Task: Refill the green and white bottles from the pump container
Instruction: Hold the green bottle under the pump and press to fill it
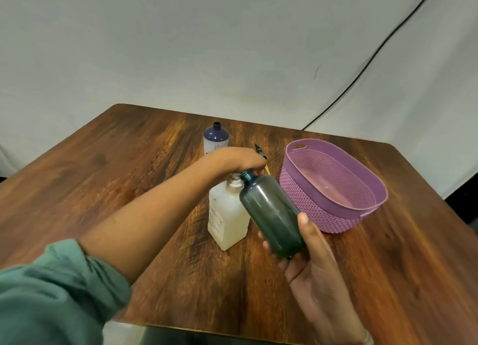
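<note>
Right hand [314,262] grips the tilted green bottle [271,213] against the pump container [226,215], left hand [232,160] pressing its top.

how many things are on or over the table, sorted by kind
Bottles: 3: green bottle held tilted, pump container, white bottle with dark top.
Baskets: 1: purple basket.
Loose pump parts: 1: dark piece behind the left hand, partly hidden.
Total: 5
</note>
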